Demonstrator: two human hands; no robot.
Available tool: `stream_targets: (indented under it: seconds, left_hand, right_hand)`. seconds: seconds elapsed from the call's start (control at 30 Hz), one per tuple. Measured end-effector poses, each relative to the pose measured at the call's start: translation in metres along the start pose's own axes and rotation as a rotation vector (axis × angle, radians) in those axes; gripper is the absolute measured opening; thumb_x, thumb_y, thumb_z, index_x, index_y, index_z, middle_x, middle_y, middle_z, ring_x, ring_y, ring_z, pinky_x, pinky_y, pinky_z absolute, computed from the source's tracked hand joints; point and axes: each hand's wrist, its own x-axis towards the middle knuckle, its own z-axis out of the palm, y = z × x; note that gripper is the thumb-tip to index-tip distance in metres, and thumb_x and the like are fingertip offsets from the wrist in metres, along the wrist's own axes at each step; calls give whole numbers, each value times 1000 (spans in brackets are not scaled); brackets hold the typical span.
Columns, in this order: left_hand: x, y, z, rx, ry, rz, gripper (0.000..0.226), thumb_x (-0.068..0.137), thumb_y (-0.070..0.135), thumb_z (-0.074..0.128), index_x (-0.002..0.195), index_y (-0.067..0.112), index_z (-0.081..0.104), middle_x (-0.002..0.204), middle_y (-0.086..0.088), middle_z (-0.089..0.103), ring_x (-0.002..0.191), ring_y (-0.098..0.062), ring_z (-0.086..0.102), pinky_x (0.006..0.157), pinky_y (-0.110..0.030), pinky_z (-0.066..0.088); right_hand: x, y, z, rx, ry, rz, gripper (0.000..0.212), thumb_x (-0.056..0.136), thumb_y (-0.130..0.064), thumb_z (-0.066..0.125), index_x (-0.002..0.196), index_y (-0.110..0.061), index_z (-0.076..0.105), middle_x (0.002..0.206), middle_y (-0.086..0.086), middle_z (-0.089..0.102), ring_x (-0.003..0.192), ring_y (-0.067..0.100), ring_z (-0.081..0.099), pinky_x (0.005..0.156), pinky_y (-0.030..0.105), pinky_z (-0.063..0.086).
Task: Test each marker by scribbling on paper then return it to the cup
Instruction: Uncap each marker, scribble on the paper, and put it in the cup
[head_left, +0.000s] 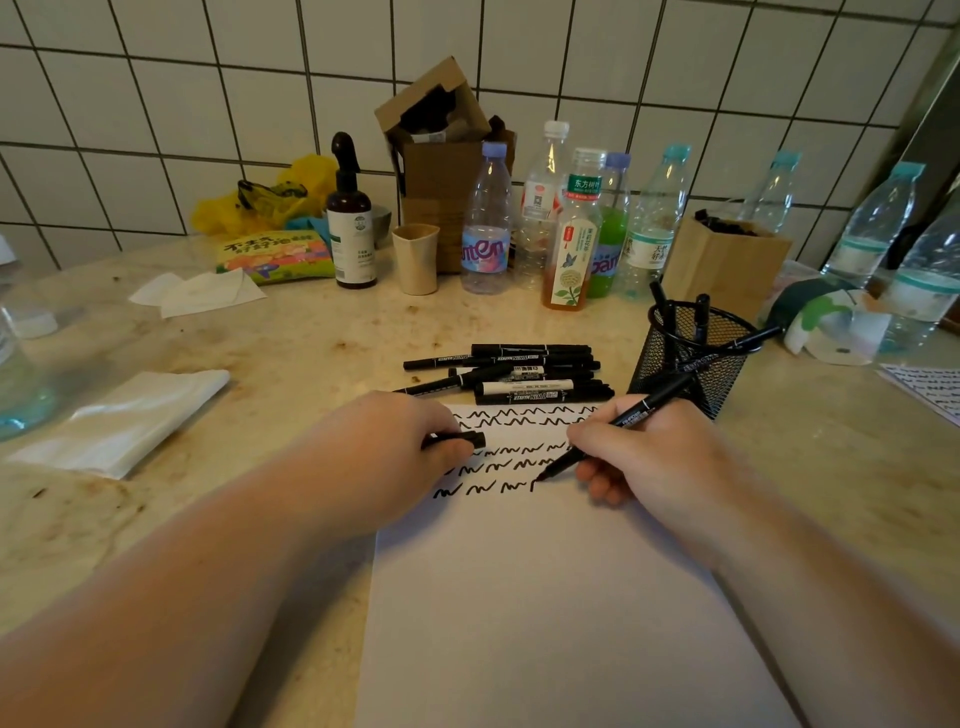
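On the counter (270, 338): a white paper (545, 597) lies in front of the person, its far end covered with rows of black scribbles (514, 462).
Marker in use: a slim black marker (618, 426) with pale print on its barrel, slanted, its tip touching the paper at the end of the nearest scribble row.
Right hand: the right hand (649, 457) rests on the paper, its fingers (602, 478) curled round the marker and pinching it low on the barrel, near the tip.
Left hand: the left hand (395, 447) lies on the paper's left edge, its fingers curled round a short black cap (462, 439) whose end sticks out to the right.
Marker pile: a loose pile of markers (519, 371), all black with white labels, lies on the counter just beyond the paper's far edge.
Cup: a black mesh cup (685, 353) stands upright at the paper's far right corner, just beside the pile, with a few black markers leaning inside it.
Behind: plastic bottles (566, 218), a beige tumbler (415, 257), a brown spray bottle (350, 223) and a cardboard box (441, 156) stand along the tiled wall (156, 104).
Left side: a folded clear plastic bag (130, 415) lies on the counter, well apart from the paper.
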Motion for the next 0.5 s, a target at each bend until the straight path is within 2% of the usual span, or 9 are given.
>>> stream_targets:
  seconds: [0.23,0.4,0.5]
  left_hand:
    - [0,0,0,14,9,0,27,96,50,47,97,34,69,81,13,67,74,-5,59,70,-29,53]
    - [-3,0,-2,-16,8,-6,25,95,51,48,99,37,69,81,14,67,74,-5,60,72,-31,55]
    - [-4,2,-3,-41,7,2,25,95,52,49,103,39,69,82,15,67,73,-4,60,71,-29,54]
  right_hand:
    - [1,1,-2,-11,15,28,17,88,-14,67,72,-11,71,65,12,72,52,17,63,51,26,49]
    - [4,5,-7,-18,114,16,16,87,-19,68,73,-12,73,63,9,72,53,17,64,57,33,52]
    - [4,4,-10,19,169,-38,24,89,-28,70,71,-12,71,58,3,66,53,17,58,60,36,49]
